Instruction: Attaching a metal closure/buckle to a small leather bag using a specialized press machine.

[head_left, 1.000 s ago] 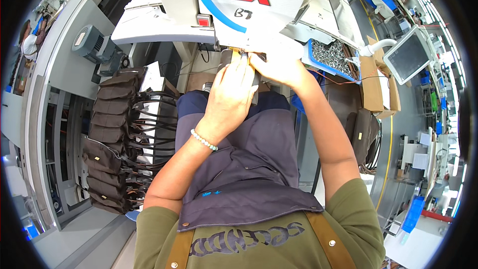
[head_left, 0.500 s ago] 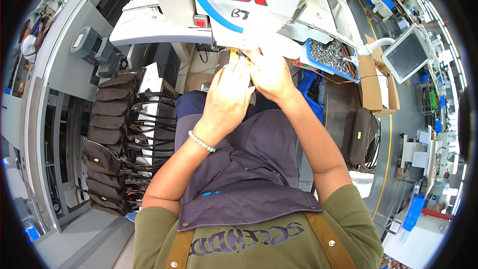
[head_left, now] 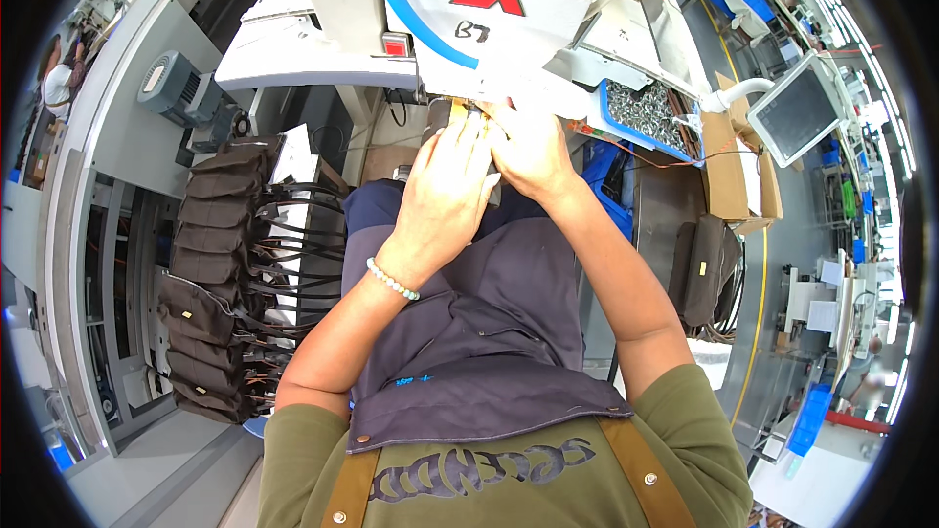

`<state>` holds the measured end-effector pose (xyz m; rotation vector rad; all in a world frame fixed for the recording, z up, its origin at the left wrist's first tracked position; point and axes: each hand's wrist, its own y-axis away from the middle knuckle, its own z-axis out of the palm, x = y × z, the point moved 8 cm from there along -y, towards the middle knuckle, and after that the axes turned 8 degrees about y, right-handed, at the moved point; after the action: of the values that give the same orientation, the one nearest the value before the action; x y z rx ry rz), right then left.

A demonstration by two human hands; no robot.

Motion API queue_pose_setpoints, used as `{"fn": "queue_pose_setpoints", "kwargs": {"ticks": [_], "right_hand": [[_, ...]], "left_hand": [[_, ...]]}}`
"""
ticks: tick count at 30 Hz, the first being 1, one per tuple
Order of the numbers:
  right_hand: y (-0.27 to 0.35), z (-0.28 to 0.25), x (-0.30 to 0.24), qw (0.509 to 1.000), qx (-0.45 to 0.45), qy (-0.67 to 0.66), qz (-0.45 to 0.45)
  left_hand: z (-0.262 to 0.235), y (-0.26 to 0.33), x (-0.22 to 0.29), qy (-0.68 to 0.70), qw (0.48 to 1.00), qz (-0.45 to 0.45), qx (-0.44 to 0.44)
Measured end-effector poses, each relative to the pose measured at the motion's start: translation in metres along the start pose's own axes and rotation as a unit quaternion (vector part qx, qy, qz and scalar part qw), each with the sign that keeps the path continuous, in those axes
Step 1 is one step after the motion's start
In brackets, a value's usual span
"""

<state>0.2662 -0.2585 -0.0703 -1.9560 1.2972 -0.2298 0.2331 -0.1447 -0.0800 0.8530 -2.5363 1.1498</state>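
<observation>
Head view | left hand [head_left: 445, 191] and right hand [head_left: 528, 152] side by side, fingers pressed flat on small tan piece [head_left: 460, 110] just ahead under sewing machine [head_left: 489, 10] | grip unclear

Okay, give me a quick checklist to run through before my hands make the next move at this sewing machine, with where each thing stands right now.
1. Both hands at the work: ok. The left hand and right hand sit side by side under the white sewing machine head.
2. Small tan piece pinned by fingertips: ok, though mostly hidden.
3. Fingers clear of the needle: cannot tell; the needle is hidden.
4. Pale beaded bracelet clear of the machine: ok, back at the wrist.
5. Stack of dark brown leather pouches on the person's left: ok, untouched.
6. Blue tray of small metal parts: ok, apart from the hands.
</observation>
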Motion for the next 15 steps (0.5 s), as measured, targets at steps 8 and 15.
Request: {"fn": "queue_pose_setpoints", "kwargs": {"ticks": [8, 15], "right_hand": [[0.0041, 0.0019, -0.0010, 1.000, -0.010, -0.009, 0.009], [0.0041, 0.0000, -0.0011, 0.999, -0.020, 0.003, 0.032]], "left_hand": [[-0.0060, -0.0018, 0.0053, -0.006, 1.000, 0.008, -0.011], [-0.0068, -0.0035, 0.0065, 0.000, 1.000, 0.006, -0.008]]}}
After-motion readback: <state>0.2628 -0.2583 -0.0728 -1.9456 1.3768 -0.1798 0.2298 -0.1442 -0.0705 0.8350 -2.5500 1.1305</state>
